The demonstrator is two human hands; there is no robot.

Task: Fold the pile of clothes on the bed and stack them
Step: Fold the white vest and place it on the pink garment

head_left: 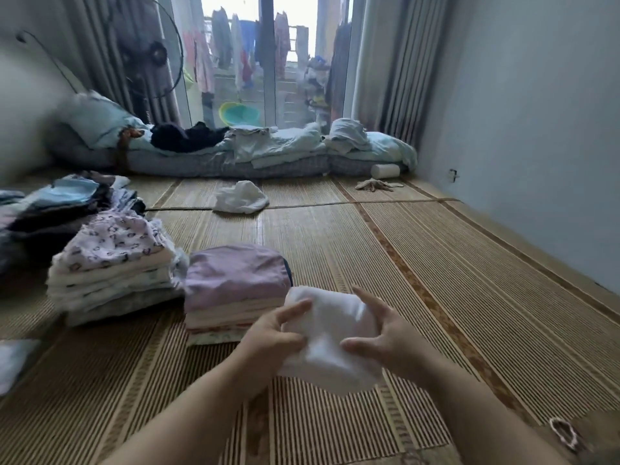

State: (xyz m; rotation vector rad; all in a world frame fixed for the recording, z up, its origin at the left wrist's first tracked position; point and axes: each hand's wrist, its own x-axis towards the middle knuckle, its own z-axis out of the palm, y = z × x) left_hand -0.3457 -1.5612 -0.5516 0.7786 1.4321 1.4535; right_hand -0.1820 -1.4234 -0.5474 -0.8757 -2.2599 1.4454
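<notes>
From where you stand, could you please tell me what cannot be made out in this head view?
Head view:
white cloth: garment type unclear; blurred, partly covered by left hand and right hand.
purple-topped stack: near right corner hidden behind the white cloth.
dark pile: cut off by the left edge.
hanging laundry: blurred, too small.

- The soft white cloth (335, 317) is blurred, so its folds cannot be told. The left hand (278, 333) and the right hand (385, 333) grip it and cover both its sides.
- The heap of dark and light blue clothes (50, 209) is cut off by the left edge.
- The pale bluish cloth (13, 360) at the lower left is cut off there too.
- The small frilly pink-and-white ring (565, 434) is blurred; it is perhaps a hair tie.
- The coloured hanging garments (281, 38) far behind are too hazy to tell apart.
</notes>
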